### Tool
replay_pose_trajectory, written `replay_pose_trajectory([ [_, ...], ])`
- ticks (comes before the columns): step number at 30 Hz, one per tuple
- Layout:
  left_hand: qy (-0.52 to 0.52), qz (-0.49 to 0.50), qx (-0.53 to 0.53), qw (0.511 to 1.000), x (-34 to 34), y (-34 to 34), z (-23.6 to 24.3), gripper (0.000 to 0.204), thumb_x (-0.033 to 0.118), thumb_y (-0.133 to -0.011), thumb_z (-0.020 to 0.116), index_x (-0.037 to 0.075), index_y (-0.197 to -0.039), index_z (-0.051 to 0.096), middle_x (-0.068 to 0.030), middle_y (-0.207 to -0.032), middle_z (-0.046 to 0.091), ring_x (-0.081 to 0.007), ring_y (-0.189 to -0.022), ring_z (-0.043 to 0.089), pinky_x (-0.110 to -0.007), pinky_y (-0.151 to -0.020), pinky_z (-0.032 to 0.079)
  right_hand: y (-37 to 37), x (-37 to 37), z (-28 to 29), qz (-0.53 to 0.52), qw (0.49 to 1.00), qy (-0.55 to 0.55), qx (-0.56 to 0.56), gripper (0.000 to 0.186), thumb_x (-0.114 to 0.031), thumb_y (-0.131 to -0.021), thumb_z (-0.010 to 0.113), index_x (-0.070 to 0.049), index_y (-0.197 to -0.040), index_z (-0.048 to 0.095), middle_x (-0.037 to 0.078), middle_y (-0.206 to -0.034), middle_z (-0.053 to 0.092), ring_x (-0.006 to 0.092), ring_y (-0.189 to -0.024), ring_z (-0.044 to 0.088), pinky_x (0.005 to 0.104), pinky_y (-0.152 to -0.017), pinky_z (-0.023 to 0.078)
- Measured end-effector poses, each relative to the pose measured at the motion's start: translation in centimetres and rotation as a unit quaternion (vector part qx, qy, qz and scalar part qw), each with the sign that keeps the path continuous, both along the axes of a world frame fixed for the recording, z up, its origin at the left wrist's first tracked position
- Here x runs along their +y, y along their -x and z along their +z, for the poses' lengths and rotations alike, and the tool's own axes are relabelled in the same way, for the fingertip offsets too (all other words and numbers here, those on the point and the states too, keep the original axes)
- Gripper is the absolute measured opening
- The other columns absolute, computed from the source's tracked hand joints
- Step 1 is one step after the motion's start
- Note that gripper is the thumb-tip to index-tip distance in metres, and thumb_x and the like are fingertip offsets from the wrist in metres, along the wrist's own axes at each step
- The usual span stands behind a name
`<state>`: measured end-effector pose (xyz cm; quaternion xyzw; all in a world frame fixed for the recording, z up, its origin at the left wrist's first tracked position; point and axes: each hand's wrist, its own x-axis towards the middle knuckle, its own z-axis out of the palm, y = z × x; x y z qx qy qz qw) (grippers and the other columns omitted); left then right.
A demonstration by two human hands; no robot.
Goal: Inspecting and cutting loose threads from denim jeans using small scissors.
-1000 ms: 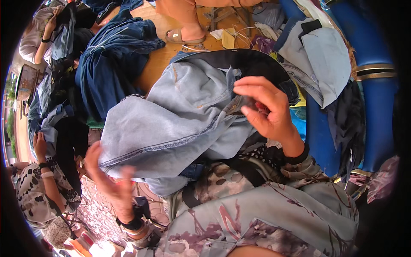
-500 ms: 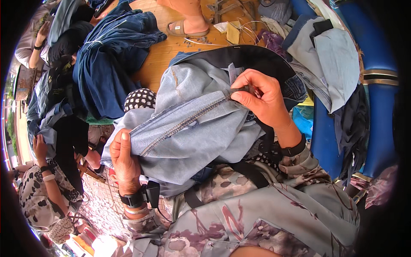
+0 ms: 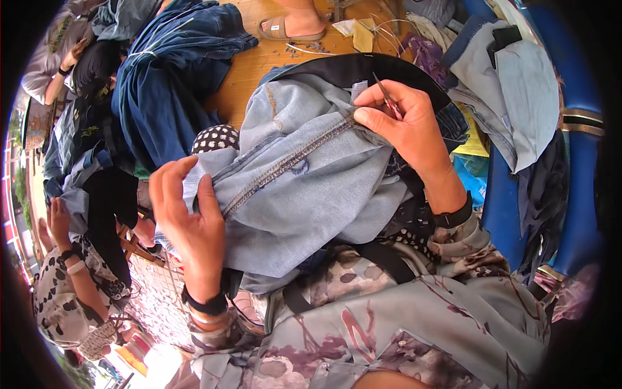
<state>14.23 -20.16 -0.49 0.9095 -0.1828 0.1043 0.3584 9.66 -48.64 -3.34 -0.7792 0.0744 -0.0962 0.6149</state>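
Observation:
A pair of light blue jeans [image 3: 311, 188], inside out with a double-stitched seam showing, lies across my lap. My right hand [image 3: 408, 126] pinches the seam's far end between thumb and forefinger. Tucked in that same hand is a thin pointed tool [image 3: 387, 97] with dark blades, like small thread snips; its lower part is hidden in the palm. At the near left end of the seam, my left hand [image 3: 189, 220] has its thumb and fingers apart over the cloth, with denim showing in the gap. A loose tuft of thread [image 3: 300, 168] sticks out beside the seam.
Tied dark blue jeans [image 3: 175, 78] lie on the wooden floor [image 3: 246, 84] ahead. More denim [image 3: 502, 84] rests by blue tubes [image 3: 576, 71] on the right. Another person's sandalled foot [image 3: 301, 26] is ahead; other people handle denim on the left.
My left hand has loosened its pinch and spread its fingers, shifting slightly left. My right hand has turned, so the tool's point now stands up; its pinch on the seam stays.

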Motion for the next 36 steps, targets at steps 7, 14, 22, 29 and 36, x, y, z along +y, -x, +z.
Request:
replay_pose_trajectory([
  [7,-0.061,-0.199,-0.062,0.976,-6.6,2.2,1.6,0.029,0.006,-0.064,0.078,0.003,-0.089,0.062,-0.0118,-0.088,0.054,-0.0291,-0.077,0.053,-0.037,-0.066,0.044,0.2,-0.1,-0.3,-0.006,0.999,-0.047,-0.002,0.01,-0.005,-0.079,0.069,0.001,-0.083,0.063,-0.004,-0.07,0.058,0.0003,-0.063,0.044,0.0188,-0.056,0.039],
  [14,-0.044,-0.189,-0.084,0.977,-7.1,1.6,-1.4,0.024,0.0,-0.066,0.074,0.001,-0.085,0.06,-0.0096,-0.083,0.054,-0.0235,-0.073,0.053,-0.032,-0.065,0.044,0.9,-0.3,-1.4,-0.033,0.999,-0.022,-0.013,0.014,-0.008,-0.078,0.071,0.001,-0.085,0.063,-0.004,-0.069,0.058,0.0005,-0.062,0.042,0.0186,-0.054,0.038],
  [22,0.285,-0.137,0.337,0.887,-5.0,2.3,-1.1,0.004,-0.001,-0.085,0.063,0.0,-0.086,0.059,0.0023,-0.088,0.056,-0.005,-0.078,0.048,-0.019,-0.072,0.039,1.6,-0.5,-1.6,-0.006,1.0,-0.025,-0.004,0.013,-0.005,-0.081,0.069,0.001,-0.092,0.063,-0.007,-0.075,0.056,-0.0028,-0.063,0.04,0.015,-0.054,0.032],
  [29,0.357,-0.143,0.371,0.845,-4.5,2.2,-1.7,0.004,0.0,-0.086,0.062,0.001,-0.09,0.061,0.0015,-0.094,0.058,-0.0061,-0.084,0.049,-0.019,-0.076,0.039,2.7,0.5,2.3,-0.046,0.983,-0.147,-0.102,0.026,-0.018,-0.093,0.059,0.003,-0.107,0.059,-0.002,-0.076,0.052,-0.0011,-0.061,0.041,0.0147,-0.053,0.032],
  [36,0.361,-0.142,0.351,0.852,-4.5,2.7,-1.5,0.005,-0.002,-0.086,0.061,0.0,-0.09,0.061,0.0001,-0.095,0.058,-0.007,-0.086,0.051,-0.02,-0.079,0.039,6.6,4.7,3.7,0.194,0.877,-0.426,0.109,0.045,-0.035,-0.101,0.034,0.004,-0.109,0.054,0.001,-0.069,0.046,0.0031,-0.051,0.031,0.0177,-0.045,0.025],
])
